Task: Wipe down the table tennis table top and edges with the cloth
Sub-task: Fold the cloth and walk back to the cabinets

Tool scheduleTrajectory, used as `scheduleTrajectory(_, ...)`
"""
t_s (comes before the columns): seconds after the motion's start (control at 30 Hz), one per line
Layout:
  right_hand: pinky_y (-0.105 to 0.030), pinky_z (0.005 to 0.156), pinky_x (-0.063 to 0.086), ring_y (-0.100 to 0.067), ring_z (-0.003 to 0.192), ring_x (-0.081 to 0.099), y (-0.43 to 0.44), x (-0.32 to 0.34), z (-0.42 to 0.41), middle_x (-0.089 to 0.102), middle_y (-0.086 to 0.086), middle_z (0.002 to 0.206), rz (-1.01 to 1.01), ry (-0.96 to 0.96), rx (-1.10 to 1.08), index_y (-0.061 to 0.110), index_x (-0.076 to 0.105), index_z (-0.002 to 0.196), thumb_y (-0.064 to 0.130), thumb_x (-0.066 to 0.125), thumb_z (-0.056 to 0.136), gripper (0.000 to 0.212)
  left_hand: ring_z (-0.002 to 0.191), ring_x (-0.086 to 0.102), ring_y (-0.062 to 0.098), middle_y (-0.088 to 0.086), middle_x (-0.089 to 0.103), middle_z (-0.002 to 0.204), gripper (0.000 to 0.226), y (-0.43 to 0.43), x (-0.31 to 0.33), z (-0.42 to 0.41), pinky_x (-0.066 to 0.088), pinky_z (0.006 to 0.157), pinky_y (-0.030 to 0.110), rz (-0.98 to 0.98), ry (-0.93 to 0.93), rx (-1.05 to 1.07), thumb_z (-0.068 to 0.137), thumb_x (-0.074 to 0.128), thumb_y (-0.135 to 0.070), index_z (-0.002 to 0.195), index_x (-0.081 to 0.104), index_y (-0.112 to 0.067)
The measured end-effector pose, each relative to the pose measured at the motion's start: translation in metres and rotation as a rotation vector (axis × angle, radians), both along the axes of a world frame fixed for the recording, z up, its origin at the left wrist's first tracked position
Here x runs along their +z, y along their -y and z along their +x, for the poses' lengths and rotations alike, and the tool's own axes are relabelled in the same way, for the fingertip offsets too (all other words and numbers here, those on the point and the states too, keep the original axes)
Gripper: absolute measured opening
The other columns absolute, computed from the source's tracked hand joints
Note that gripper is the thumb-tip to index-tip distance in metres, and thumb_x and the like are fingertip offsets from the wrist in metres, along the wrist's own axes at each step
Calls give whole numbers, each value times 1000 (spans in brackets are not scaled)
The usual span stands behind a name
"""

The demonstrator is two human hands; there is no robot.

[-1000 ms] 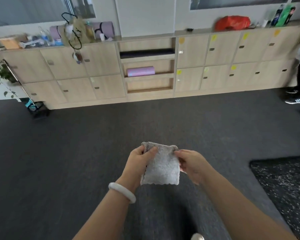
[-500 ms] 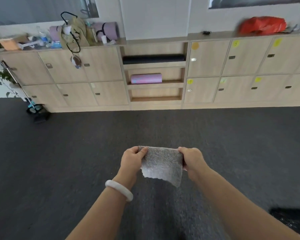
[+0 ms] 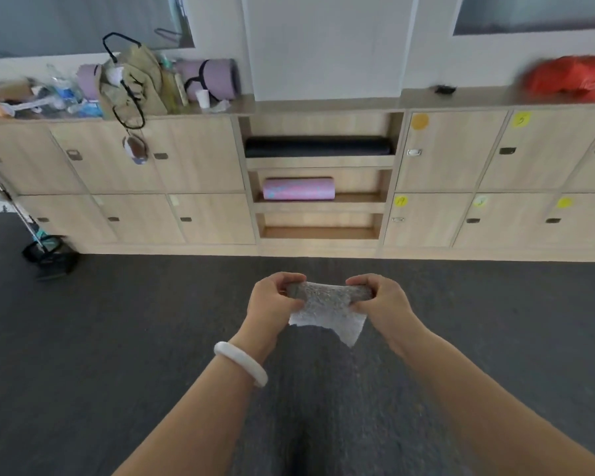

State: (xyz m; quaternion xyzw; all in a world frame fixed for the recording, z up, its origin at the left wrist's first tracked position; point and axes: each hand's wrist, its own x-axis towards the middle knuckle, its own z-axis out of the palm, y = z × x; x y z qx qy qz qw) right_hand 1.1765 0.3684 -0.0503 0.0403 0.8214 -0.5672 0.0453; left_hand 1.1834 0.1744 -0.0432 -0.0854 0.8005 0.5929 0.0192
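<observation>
dark grey carpet [image 3: 117, 338] is filling the whole lower part of the view, and two bare forearms are reaching out over it from the bottom edge. one white bracelet [image 3: 241, 362] is sitting on the left wrist. two hands are meeting at the middle of the view with one cloth [image 3: 327, 310] stretched between them, up in the air above the carpet. the left hand [image 3: 272, 304] is gripping the cloth's left end with its fingers curled over the top, and the right hand [image 3: 382, 300] is gripping the right end in the same way. the cloth is grey with a nubbly, fleecy surface. its top edge is lying rolled or folded over into a darker band running from hand to hand, while the paler lower part is hanging loose below, one corner pointing down towards the right.

beyond the hands, one long wall of pale wooden lockers [image 3: 200, 156] is standing across the room in two rows. three open shelves are sitting at its middle: one dark roll [image 3: 318, 146] is lying on the top one and one pink foam roller [image 3: 298, 188] on the second. on top of the lockers, two purple rolled mats [image 3: 207, 79], one tan bag [image 3: 134, 80], one white cup [image 3: 202, 97] and one red bag [image 3: 574, 77] are lying.
</observation>
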Motion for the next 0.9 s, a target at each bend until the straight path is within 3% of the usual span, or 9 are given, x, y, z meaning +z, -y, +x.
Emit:
scheduleTrajectory(0.1, -12, 68, 45, -5, 86, 62, 6, 12, -84, 71, 6, 90, 83, -51, 4, 20, 74, 97, -3, 63, 84, 29, 85, 63, 13, -5, 68, 89, 42, 7, 10, -85, 52, 75, 21, -85, -45, -26, 74, 70, 11, 94, 69, -26)
scheduleTrajectory(0.23, -12, 62, 41, -16, 83, 60, 3, 15, -187, 68, -12, 93, 236, -94, -2, 5, 76, 89, 3, 60, 91, 16, 96, 63, 14, -2, 69, 100, 39, 6, 16, -190, 51, 90, 27, -255, -86, -92, 77, 71, 5, 109, 69, -17)
scheduleTrajectory(0.37, -27, 75, 37, -16, 92, 47, -9, 9, -293, 52, -10, 101, 296, -114, 23, 5, 66, 83, 11, 64, 93, 12, 81, 58, 12, -3, 64, 86, 21, -1, 14, -298, 43, 68, 16, -453, -79, -209, 80, 74, -11, 101, 71, -12)
scheduleTrajectory(0.43, -33, 65, 36, -16, 75, 49, -19, 7, -349, 59, -15, 82, 232, -93, 55, 0, 65, 80, 13, 65, 92, 18, 65, 50, 10, 0, 59, 71, 9, -5, 14, -352, 34, 50, 11, -467, -62, -210, 83, 71, -13, 86, 71, -5)
scheduleTrajectory(0.5, -28, 58, 34, -13, 66, 47, -28, 10, -404, 55, -7, 69, 150, -68, 77, 0, 64, 80, 16, 67, 91, 20, 56, 43, 8, 0, 52, 60, 17, -7, 16, -404, 30, 45, 12, -406, -69, -176, 84, 71, -11, 72, 67, 1)
scheduleTrajectory(0.6, -28, 64, 41, -15, 70, 52, -38, 17, -484, 59, -5, 73, 51, -54, 101, -2, 66, 85, 14, 70, 91, 17, 60, 51, 2, -5, 57, 62, 20, -10, 31, -478, 37, 57, 12, -315, -64, -150, 87, 70, -13, 68, 64, -12)
scheduleTrajectory(0.7, -35, 78, 56, -25, 87, 64, -38, 28, -563, 68, -13, 92, -104, -35, 116, -3, 68, 99, 11, 69, 91, 16, 86, 61, 27, 18, 68, 90, 13, -11, 39, -546, 47, 81, 37, -236, -67, -95, 90, 67, -13, 93, 68, 0)
scheduleTrajectory(0.8, -37, 80, 59, -27, 94, 65, -29, 33, -635, 67, -19, 107, -259, -1, 43, 0, 66, 109, 13, 66, 94, 20, 87, 57, 26, 26, 65, 99, 14, -8, 41, -606, 46, 82, 42, -136, -85, 13, 93, 63, -10, 97, 62, 2)
scheduleTrajectory(0.9, -32, 76, 56, -25, 95, 65, -10, 32, -703, 67, -14, 106, -441, 93, -2, 2, 64, 114, 15, 63, 96, 23, 90, 60, 22, 11, 63, 96, 6, 1, 39, -669, 50, 81, 37, -47, -98, 42, 98, 57, -15, 92, 57, -14)
